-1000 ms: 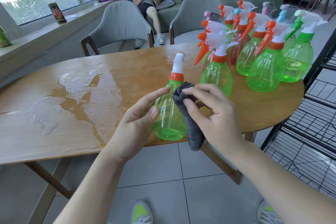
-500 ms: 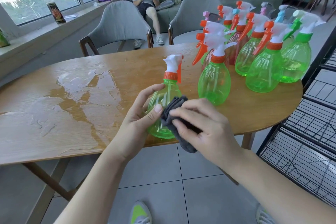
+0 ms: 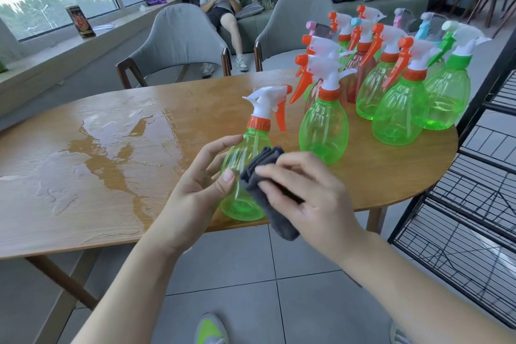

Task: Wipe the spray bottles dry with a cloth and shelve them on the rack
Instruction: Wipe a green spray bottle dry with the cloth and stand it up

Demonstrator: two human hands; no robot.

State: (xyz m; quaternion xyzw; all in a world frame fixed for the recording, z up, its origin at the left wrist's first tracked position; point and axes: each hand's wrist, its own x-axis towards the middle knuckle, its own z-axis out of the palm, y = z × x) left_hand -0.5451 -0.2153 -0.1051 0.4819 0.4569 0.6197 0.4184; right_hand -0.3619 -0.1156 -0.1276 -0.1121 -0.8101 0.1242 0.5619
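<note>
My left hand (image 3: pixel 195 190) grips a green spray bottle (image 3: pixel 245 165) with a white head and orange trigger, held just above the table's near edge. My right hand (image 3: pixel 304 195) holds a folded dark grey cloth (image 3: pixel 262 173) and presses it against the bottle's right side. Several more spray bottles (image 3: pixel 396 92), mostly green with orange or green triggers, stand grouped at the right end of the wooden table (image 3: pixel 111 176). The black wire rack (image 3: pixel 474 204) stands to the right of the table.
A wide puddle of water (image 3: pixel 92 153) lies on the table's left half. Two grey chairs (image 3: pixel 178 42) stand behind the table. A person sits on a sofa at the back. Tiled floor and my shoes show below.
The bottle has been turned in my left hand, its trigger now pointing right. My right hand with the cloth slid down from the bottle's shoulder to its side.
</note>
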